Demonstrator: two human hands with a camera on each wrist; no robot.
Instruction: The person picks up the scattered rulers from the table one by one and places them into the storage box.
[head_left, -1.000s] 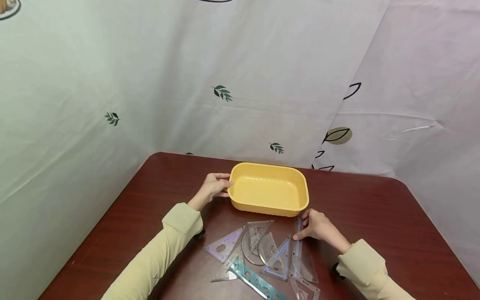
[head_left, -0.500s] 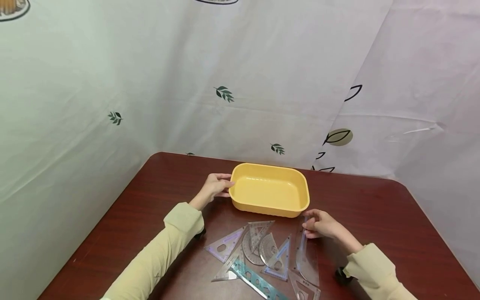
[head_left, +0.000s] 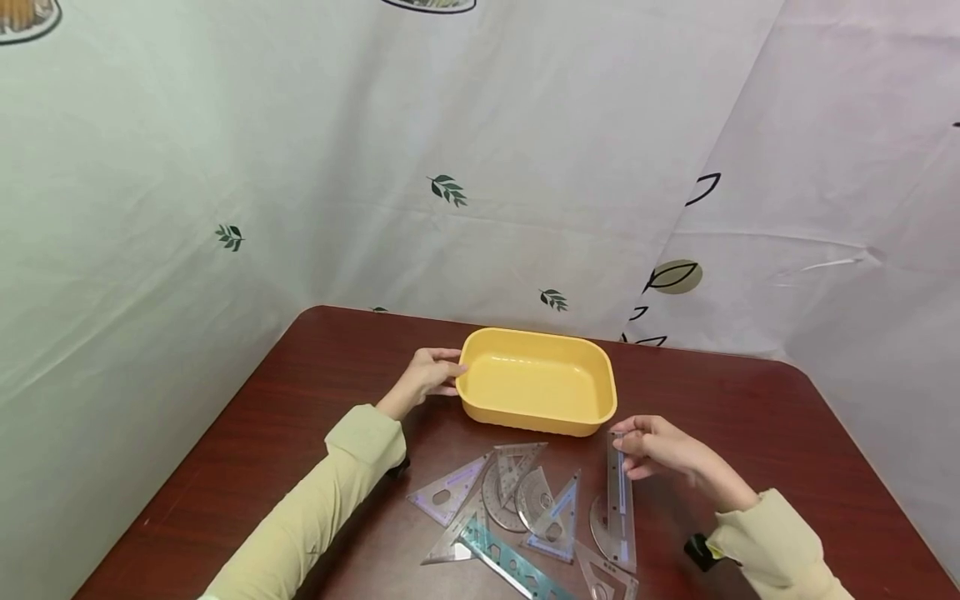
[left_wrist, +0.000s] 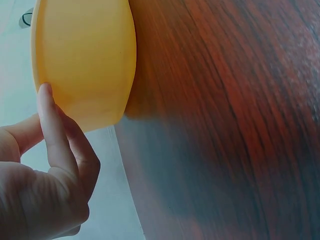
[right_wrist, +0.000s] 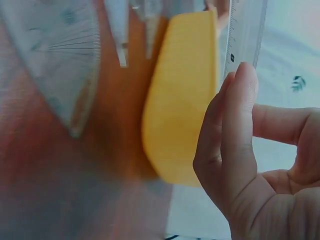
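Observation:
My left hand [head_left: 426,373] pinches the left rim of an unfilled yellow plastic bin [head_left: 534,385], thumb over the edge and fingers outside. In the left wrist view the fingers [left_wrist: 59,135] lie against the bin's wall. My right hand [head_left: 663,452] pinches the far end of a clear straight ruler [head_left: 620,517], just right of the bin's near corner. That ruler overlaps a clear protractor [head_left: 598,527] in the head view. In the right wrist view, the ruler [right_wrist: 245,37] rises above the table, held between thumb and fingertips.
Left of the held ruler lie several clear set squares, among them a purple-marked one [head_left: 448,492] and a blue-marked one [head_left: 555,529]. Protractors [head_left: 534,497] and a teal ruler [head_left: 513,560] lie among them. A patterned cloth [head_left: 480,208] hangs behind the dark red table [head_left: 735,408].
My right hand has moved to the right and lifted the clear ruler off the pile, its protractor now showing beneath. My left hand has stayed on the bin's rim.

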